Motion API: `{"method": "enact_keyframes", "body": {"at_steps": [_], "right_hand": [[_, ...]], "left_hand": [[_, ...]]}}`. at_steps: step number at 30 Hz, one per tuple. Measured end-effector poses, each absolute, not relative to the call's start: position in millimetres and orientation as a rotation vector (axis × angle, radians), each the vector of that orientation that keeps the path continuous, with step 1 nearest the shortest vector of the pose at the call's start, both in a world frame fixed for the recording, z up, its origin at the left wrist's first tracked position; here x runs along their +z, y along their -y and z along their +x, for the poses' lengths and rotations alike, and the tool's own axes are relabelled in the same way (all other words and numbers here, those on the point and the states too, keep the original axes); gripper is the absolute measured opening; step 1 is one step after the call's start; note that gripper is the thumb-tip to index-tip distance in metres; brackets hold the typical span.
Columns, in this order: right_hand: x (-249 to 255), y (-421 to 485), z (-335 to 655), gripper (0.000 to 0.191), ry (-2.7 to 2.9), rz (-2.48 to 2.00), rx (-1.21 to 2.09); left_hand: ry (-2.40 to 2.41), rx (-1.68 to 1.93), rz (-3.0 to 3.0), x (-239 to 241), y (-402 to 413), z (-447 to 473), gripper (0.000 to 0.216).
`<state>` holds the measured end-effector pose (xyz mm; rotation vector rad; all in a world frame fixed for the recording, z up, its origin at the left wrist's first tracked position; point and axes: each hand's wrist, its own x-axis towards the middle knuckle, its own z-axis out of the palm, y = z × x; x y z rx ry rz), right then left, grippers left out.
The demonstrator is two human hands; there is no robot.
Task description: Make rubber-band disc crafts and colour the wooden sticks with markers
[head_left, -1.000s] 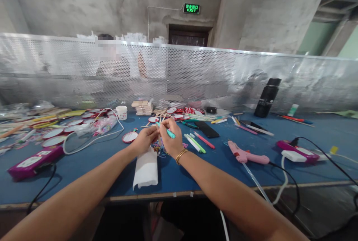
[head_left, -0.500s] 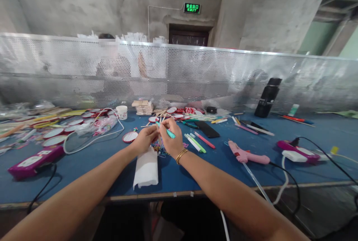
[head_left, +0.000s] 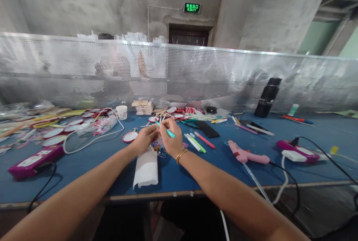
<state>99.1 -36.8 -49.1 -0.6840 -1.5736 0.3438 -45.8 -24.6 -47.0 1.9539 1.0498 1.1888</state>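
My right hand (head_left: pixel 170 136) is closed around a turquoise marker pen (head_left: pixel 170 133), its tip pointing up and left toward my other hand. Close beside it, my left hand (head_left: pixel 145 139) pinches something small that my fingers mostly hide. Under my left wrist lies a folded white tissue (head_left: pixel 146 170). A tangle of small coloured bands (head_left: pixel 162 151) shows just beneath both hands. Left of them sits a round white disc with a red rim (head_left: pixel 130 137). Several capped markers (head_left: pixel 195 143), green, white and pink, lie to the right of my right hand.
A pink glue gun (head_left: pixel 247 155) and a purple power strip (head_left: pixel 300 152) with cords lie to the right. A black bottle (head_left: pixel 267 97) stands before the perforated metal screen (head_left: pixel 190 73). Another purple power strip (head_left: pixel 36 162), a paper cup (head_left: pixel 121 112) and craft pieces fill the left.
Both hands and the marker stay almost in the same place. Behind the screen, the other person's head has shifted slightly.
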Motion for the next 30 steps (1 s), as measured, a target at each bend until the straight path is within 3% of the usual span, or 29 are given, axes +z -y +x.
{"method": "enact_keyframes", "body": {"at_steps": [30], "right_hand": [[-49.1, 36.6, 100.0, 0.012, 1.560, -0.671, 0.354]], "left_hand": [[-1.040, 1.212, 1.938, -47.1, 24.3, -45.5, 0.044]]}}
